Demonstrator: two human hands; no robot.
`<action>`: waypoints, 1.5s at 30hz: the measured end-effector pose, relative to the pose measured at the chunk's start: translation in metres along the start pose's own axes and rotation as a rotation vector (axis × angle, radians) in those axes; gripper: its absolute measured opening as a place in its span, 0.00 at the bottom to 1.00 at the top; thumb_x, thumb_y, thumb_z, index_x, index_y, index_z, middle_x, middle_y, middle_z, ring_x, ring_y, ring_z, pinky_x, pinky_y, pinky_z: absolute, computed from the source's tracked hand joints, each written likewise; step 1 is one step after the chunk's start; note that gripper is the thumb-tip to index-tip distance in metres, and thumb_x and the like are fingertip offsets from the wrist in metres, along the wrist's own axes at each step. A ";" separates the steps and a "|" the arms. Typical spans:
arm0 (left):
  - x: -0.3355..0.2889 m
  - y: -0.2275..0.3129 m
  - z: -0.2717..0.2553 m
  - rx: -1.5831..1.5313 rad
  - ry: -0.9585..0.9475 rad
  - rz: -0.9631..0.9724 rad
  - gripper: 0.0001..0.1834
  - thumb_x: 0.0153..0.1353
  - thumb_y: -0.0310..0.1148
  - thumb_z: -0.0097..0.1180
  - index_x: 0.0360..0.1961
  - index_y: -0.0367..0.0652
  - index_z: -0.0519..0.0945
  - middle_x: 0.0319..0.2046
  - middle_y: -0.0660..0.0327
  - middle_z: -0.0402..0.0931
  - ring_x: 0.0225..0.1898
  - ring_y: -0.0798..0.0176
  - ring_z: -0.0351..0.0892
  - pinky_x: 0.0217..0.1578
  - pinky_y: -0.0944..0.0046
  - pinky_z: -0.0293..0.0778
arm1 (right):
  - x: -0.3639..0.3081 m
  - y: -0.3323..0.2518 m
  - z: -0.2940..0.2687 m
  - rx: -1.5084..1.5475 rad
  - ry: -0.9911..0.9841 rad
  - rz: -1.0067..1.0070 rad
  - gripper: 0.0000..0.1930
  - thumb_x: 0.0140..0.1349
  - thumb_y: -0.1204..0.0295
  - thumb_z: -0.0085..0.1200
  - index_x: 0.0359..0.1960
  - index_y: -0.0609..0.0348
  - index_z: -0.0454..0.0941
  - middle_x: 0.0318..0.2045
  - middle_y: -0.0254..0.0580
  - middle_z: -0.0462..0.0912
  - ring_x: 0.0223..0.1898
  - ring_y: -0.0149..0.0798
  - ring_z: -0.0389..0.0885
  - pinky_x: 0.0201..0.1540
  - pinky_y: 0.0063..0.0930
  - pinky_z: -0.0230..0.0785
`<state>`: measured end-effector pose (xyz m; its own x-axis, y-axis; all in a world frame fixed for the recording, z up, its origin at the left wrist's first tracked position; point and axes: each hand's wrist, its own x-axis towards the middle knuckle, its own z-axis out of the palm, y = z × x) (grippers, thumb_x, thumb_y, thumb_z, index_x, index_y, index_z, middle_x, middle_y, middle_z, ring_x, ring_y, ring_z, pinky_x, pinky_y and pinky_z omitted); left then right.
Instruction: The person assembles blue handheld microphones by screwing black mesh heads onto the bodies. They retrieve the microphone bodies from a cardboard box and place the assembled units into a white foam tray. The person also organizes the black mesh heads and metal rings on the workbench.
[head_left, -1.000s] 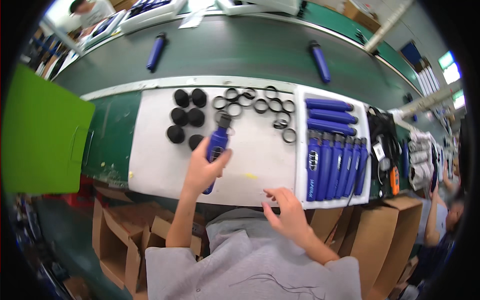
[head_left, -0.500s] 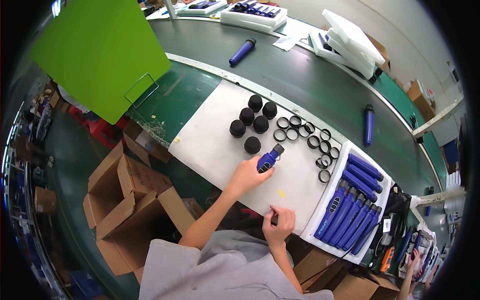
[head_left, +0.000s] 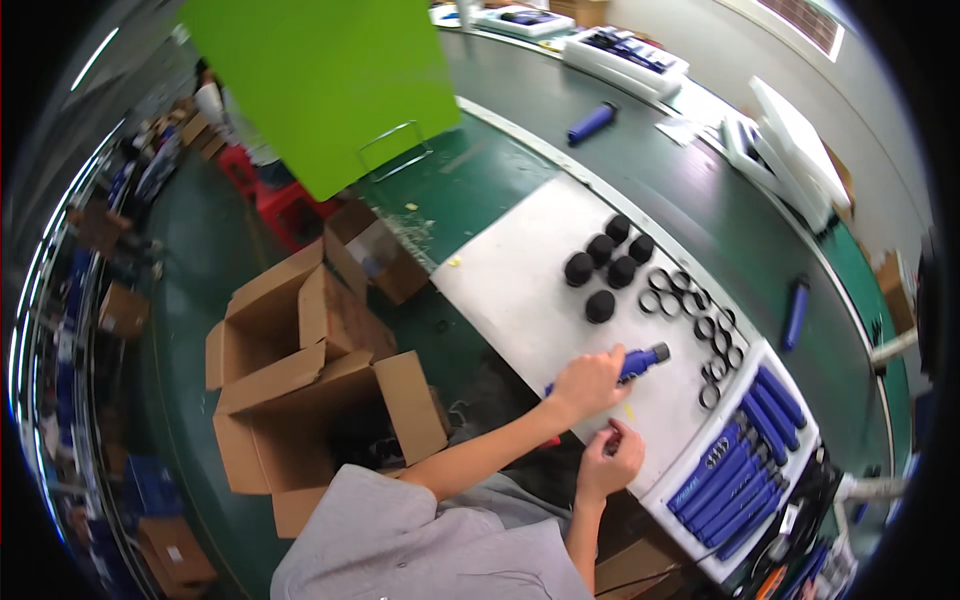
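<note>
My left hand (head_left: 590,386) is closed around a blue microphone body (head_left: 640,362) just above the white work sheet (head_left: 500,262). The body's black threaded end points to the right, and its other end shows past my palm. Close below, at the sheet's near edge, my right hand (head_left: 612,462) is curled with fingertips together; what it pinches, if anything, is hidden. Several black domed microphone heads (head_left: 600,306) stand farther back on the sheet. To their right lie several loose black rings (head_left: 706,327). A white foam tray (head_left: 655,497) on the right holds several blue microphone bodies (head_left: 722,484).
Beyond the sheet runs a dark conveyor belt (head_left: 690,190) carrying separate blue microphones (head_left: 796,315). A green panel (head_left: 320,90) stands at the far left. Open cardboard boxes (head_left: 300,400) are left of my arm. White foam boxes (head_left: 800,150) sit across the belt.
The view has swung left, shifting the scene rightward. My left hand has turned the microphone body from tilted away to pointing right. My right hand stays curled near the sheet's edge.
</note>
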<state>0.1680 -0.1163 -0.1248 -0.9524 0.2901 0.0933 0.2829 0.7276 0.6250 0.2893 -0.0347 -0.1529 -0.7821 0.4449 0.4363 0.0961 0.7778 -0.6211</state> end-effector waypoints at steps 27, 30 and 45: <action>-0.005 0.007 -0.007 0.088 -0.013 0.120 0.20 0.56 0.43 0.67 0.40 0.40 0.75 0.28 0.50 0.81 0.29 0.43 0.85 0.30 0.48 0.81 | 0.141 0.026 -0.065 -0.296 -0.276 -0.163 0.32 0.53 0.68 0.68 0.61 0.61 0.73 0.53 0.58 0.71 0.49 0.53 0.75 0.47 0.44 0.72; -0.005 0.006 -0.011 0.108 -0.029 0.129 0.20 0.56 0.43 0.67 0.40 0.41 0.75 0.28 0.51 0.81 0.29 0.44 0.84 0.30 0.48 0.81 | 0.167 0.046 -0.043 -0.458 -0.437 -0.210 0.34 0.51 0.62 0.71 0.60 0.58 0.75 0.53 0.58 0.70 0.52 0.57 0.72 0.52 0.47 0.71; -0.007 0.000 -0.014 0.044 -0.118 0.161 0.20 0.58 0.43 0.66 0.43 0.42 0.74 0.31 0.52 0.81 0.32 0.46 0.85 0.32 0.49 0.81 | 0.189 0.084 -0.050 -0.280 -0.401 -0.217 0.10 0.54 0.77 0.62 0.38 0.64 0.83 0.40 0.52 0.79 0.48 0.55 0.76 0.52 0.43 0.72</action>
<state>0.1731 -0.1272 -0.1148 -0.8752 0.4741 0.0963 0.4379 0.6917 0.5743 0.1803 0.1366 -0.0905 -0.9710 0.0986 0.2179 0.0235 0.9460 -0.3232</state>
